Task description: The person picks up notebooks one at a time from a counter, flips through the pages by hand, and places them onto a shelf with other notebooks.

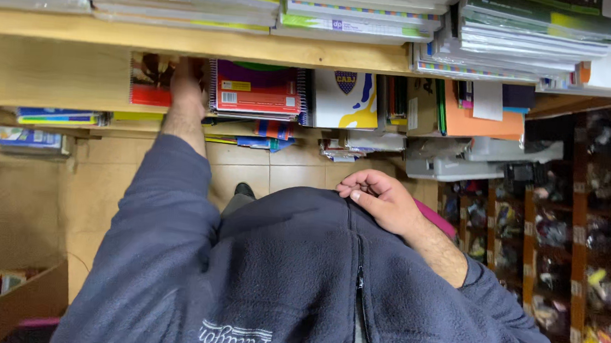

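Red-covered notebook (pixel 150 81), upright on the wooden shelf (pixel 50 71): your left hand (pixel 187 86) reaches beside it, grip hidden, cannot tell. Your right hand (pixel 378 197) rests loosely curled, empty, on your jacket (pixel 278 276). A careless pull could topple the neighbouring notebooks (pixel 257 89).

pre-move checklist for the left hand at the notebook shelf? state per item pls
1. Left hand on the red notebook: ok, it rests on the notebook's right edge.
2. Grip closed: cannot tell, the fingers are hidden inside the shelf.
3. Purple notebook beside it upright: ok.
4. Right hand free: ok, it lies on the fleece jacket, holding nothing.
5. Stacks on the upper shelf settled: ok, none overhangs the left hand.
6. Floor under the shelf: cannot tell, mostly hidden by the jacket.
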